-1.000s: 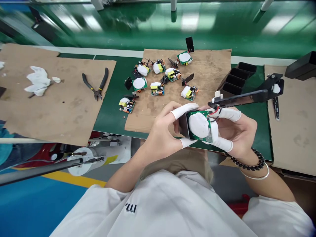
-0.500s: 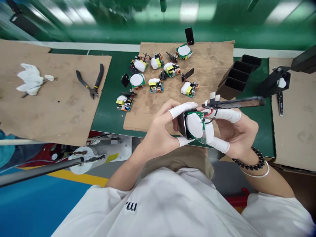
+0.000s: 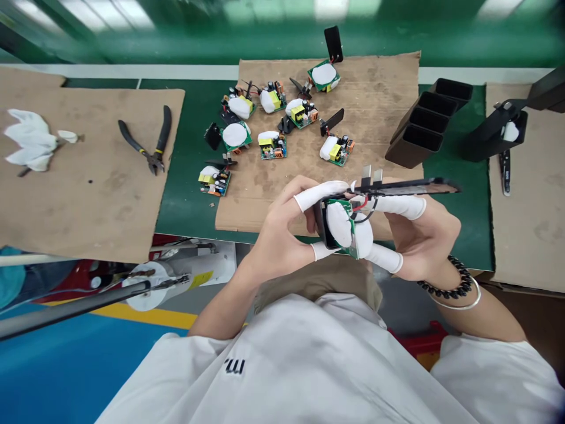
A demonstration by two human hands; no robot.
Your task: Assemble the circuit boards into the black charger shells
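Two held parts: L hand [image 3: 286,232] clamped on blk case [image 3: 322,221], R hand [image 3: 424,238] clamped on circuit board [image 3: 354,234], board's left end partway in case mouth, held above near edge of worktop [image 3: 185,176]. Blk plate [image 3: 410,187] joined to board by red + blk wires [image 3: 374,207], sticks out right. 8 other boards [image 3: 301,113] farther off, mostly on mid cardboard [image 3: 304,168]. Row of 4 blk cases [image 3: 410,147] far right. Pliers [image 3: 154,158] on left cardboard [image 3: 75,212]; knife [image 3: 506,174] on right cardboard [image 3: 525,229].

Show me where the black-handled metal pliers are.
In the head view, the pliers lie at left on a brown cardboard sheet, right of a crumpled white bundle.
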